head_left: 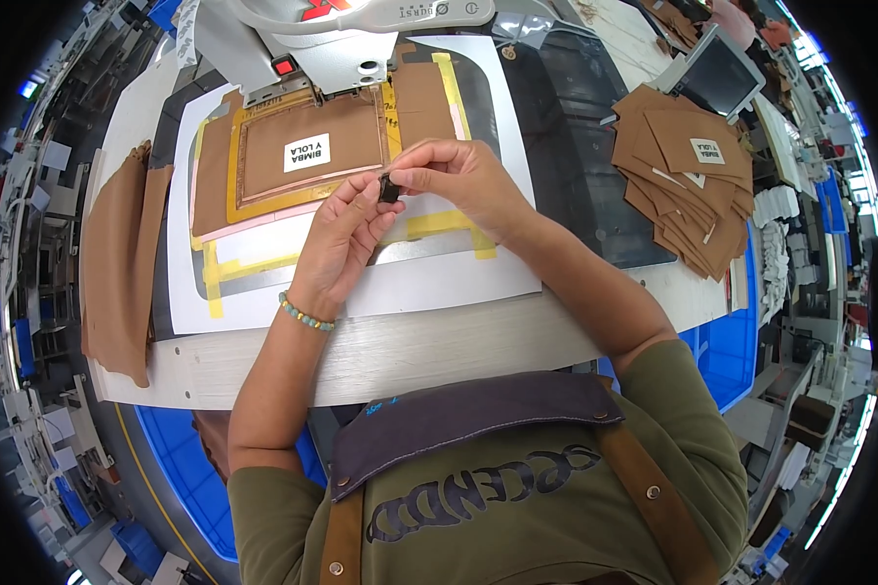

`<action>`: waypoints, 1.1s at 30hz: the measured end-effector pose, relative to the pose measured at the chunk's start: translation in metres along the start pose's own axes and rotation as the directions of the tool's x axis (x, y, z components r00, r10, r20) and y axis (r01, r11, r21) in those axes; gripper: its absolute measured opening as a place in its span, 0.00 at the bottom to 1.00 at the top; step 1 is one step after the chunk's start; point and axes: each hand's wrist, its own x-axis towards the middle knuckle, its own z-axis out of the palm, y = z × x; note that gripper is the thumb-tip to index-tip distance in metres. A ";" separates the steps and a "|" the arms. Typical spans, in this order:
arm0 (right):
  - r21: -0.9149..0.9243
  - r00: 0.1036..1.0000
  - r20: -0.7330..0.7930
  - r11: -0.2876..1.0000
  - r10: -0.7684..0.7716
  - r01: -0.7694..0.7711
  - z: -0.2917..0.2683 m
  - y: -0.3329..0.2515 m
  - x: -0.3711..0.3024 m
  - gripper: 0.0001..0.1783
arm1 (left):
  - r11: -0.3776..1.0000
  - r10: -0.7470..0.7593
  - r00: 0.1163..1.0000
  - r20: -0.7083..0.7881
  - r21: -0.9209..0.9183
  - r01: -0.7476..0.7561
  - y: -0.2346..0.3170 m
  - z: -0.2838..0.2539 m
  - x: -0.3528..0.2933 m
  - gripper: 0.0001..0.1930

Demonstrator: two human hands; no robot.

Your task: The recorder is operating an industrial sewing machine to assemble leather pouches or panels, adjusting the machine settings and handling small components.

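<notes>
My left hand (pixel 346 234) and my right hand (pixel 470 183) meet above the front of the work, thumbs and fingers pinched together. Between them is a small black shiny piece (pixel 389 189), too small to make out its kind. My right fingertips pinch its top; my left fingers hold its side, with the lower ones curled loosely. Just beyond lies a yellow-edged frame (pixel 239 203) over a brown panel (pixel 263 146) with a white printed label (pixel 307 153). The head of a sewing machine (pixel 337 60) stands over the panel's far edge.
Brown material (pixel 117 263) hangs over the table's left edge. A fanned pile of brown panels (pixel 673 185) lies at the right, near a small screen (pixel 720 68). Yellow tape (pixel 444 224) crosses the white sheet (pixel 439 288). Blue bins (pixel 180 468) stand below the table.
</notes>
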 end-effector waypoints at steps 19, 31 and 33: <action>0.246 0.987 0.011 0.958 -0.157 0.150 -0.011 -0.016 0.002 0.08 | 0.807 0.396 0.890 -0.226 0.549 -0.219 0.007 0.018 -0.005 0.17; -0.021 0.820 0.555 0.984 -0.137 0.178 -0.061 -0.058 -0.038 0.20 | 0.911 0.395 0.579 0.713 -0.225 -0.346 0.074 -0.021 -0.127 0.07; -0.260 0.904 0.421 0.965 0.075 0.041 -0.066 -0.050 -0.054 0.12 | 0.960 0.056 0.218 0.974 0.007 -0.280 0.082 -0.048 -0.152 0.10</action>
